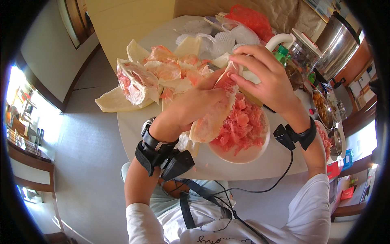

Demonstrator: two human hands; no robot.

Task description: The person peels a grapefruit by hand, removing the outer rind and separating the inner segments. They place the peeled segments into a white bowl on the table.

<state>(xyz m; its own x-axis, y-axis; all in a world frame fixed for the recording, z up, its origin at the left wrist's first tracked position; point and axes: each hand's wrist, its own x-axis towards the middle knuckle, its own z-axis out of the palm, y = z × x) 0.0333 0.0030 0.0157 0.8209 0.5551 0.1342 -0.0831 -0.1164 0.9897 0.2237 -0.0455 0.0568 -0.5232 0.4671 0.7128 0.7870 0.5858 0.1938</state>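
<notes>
Over the table's near middle, my left hand [191, 106] is closed round a pomelo segment [226, 83] with pink flesh and pale membrane, part of which hangs below the fingers. My right hand [266, 77] pinches the upper end of that segment between thumb and fingers. Below both hands sits a white bowl [239, 160] heaped with loose pink pomelo flesh [240, 129]. To the left lies a partly peeled pomelo chunk [140, 84] in white pith. Beside it is a pile of peeled membranes [162, 70], with thick rind pieces [115, 100] around it.
Foam fruit netting [223, 42] and a red plastic bag [251, 19] lie at the back. On the right are a green-capped bottle [282, 55], a glass jug [302, 46], a large metal pot [335, 42] and food dishes [322, 105]. A black cable [280, 177] runs from my right wrist.
</notes>
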